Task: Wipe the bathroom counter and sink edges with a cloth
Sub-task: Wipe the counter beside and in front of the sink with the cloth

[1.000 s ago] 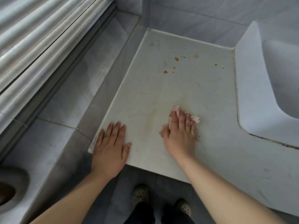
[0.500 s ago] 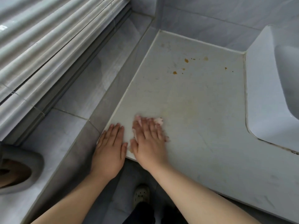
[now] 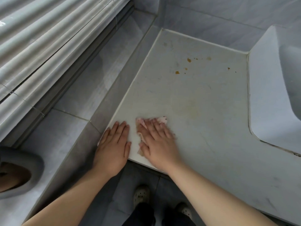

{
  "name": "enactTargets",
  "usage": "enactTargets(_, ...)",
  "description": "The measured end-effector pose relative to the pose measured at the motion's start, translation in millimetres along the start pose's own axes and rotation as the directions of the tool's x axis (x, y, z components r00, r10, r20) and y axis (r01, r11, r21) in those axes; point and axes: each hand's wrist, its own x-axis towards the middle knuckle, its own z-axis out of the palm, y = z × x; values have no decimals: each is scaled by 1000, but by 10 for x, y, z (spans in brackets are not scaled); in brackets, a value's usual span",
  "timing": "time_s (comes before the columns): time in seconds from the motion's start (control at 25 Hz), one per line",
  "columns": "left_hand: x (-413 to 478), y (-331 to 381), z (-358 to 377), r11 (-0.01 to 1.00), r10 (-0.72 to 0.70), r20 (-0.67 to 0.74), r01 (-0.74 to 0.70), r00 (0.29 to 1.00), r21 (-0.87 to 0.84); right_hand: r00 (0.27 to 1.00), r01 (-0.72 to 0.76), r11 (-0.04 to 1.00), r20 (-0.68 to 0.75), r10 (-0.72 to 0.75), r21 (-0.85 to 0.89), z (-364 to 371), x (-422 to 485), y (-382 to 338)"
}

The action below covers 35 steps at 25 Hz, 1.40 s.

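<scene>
at the bottom of the view, shoes (image 3: 141, 194) on the floor, just under the near rim of the tabletop (image 3: 211, 152). on its near left corner the left hand (image 3: 114, 147) lies flat, fingers straight, grip wide and holding nothing, heel of the palm over the corner; looks like a brace. just beside it, not touching, the right hand (image 3: 158, 144) lies flat on the cloth (image 3: 163, 119), grip wide too, straight fingers pressing down rather than curling round it. pink cloth shows past the fingertips and by the thumb, the rest is hidden under the palm. step in hand, my read: wiping the left part of the tabletop. to do it well: palm flat, even weight, overlapping passes, cloth kept under the fingers so bare skin doesn't drag. edges: drop at the near rim, step down to a grey tiled ledge (image 3: 81, 95) on the left, and the cloth could slip off either. open room for the stroke lies ahead and to the right. further out a faint yellowish smear (image 3: 187, 106), then orange spots (image 3: 189, 60) near the back wall, probably needing firmer rubbing. the sink (image 3: 268, 95) meets the tabletop on the right, dark grime along the joint, its edges not yet done i'd say.
</scene>
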Motion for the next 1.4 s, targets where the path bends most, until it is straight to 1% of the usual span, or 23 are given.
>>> enactTargets(0.08,131,78,-8,999,38,-11,-38,999,-10,986,-164,986,4,164,-29,-5,-135,484)
enactTargets(0.16,306,193,35,997,80,23,-80,996,-21,865,-500,866,-40,500,12,-36,-285,844)
enactTargets(0.2,402,277,57,995,102,27,-101,994,-26,805,-589,808,-71,589,14,-48,-343,835)
enactTargets(0.24,503,381,67,993,116,31,-115,993,-31,800,-596,803,-86,594,3,-69,-390,728)
enactTargets(0.36,708,615,90,990,138,45,-137,989,-30,961,-275,961,-20,275,-27,-75,-597,541)
enactTargets(0.4,739,659,108,991,130,42,-129,991,-22,972,-234,972,-8,234,-16,-97,-600,725)
enactTargets(0.44,757,691,128,993,118,30,-118,993,-12,953,-303,953,-32,302,-18,-83,-589,977)
enactTargets(0.48,760,704,150,994,107,10,-107,994,2,898,-438,898,-57,436,-34,-71,-565,1229)
enactTargets(0.56,751,704,185,994,98,-4,-98,995,40,705,-708,705,-99,703,-36,-79,-415,1671)
enactTargets(0.64,740,700,188,992,99,5,-99,995,73,568,-823,568,-7,823,12,-97,-131,1863)
enactTargets(0.68,745,697,186,992,99,0,-99,995,82,570,-821,569,41,820,36,-111,35,1838)
enactTargets(0.72,748,693,181,991,97,1,-97,995,91,643,-766,641,49,764,47,-115,152,1743)
enactTargets(0.8,756,703,179,990,91,9,-92,996,109,881,-472,881,-26,473,29,-73,157,1472)
enactTargets(0.84,753,709,180,990,84,11,-84,996,113,952,-306,952,-29,306,10,-58,53,1382)
enactTargets(0.88,751,708,179,990,78,13,-79,997,116,978,-206,978,-21,206,5,-70,-74,1376)
enactTargets(0.96,756,707,163,989,75,22,-77,997,126,966,-258,966,-18,258,-16,-97,-264,1614)
enactTargets(1.04,761,708,157,986,75,25,-78,997,146,859,-512,857,-43,510,-61,-138,-246,1947)
enactTargets(1.12,759,717,142,985,72,36,-76,997,155,715,-695,718,73,696,-37,-190,-10,2176)
enactTargets(1.16,758,723,137,986,67,39,-72,997,148,675,-729,684,139,724,-22,-184,140,2192)
enactTargets(1.2,759,726,137,988,64,35,-68,997,139,686,-717,698,174,707,-10,-164,281,2134)
enactTargets(1.24,759,723,136,989,61,30,-64,998,133,743,-657,754,181,645,7,-149,377,2013)
enactTargets(1.32,757,719,141,990,63,21,-65,998,126,906,-419,907,83,415,35,-101,338,1668)
enactTargets(1.4,761,720,142,991,64,19,-66,998,120,987,-157,986,24,156,49,-66,64,1497)
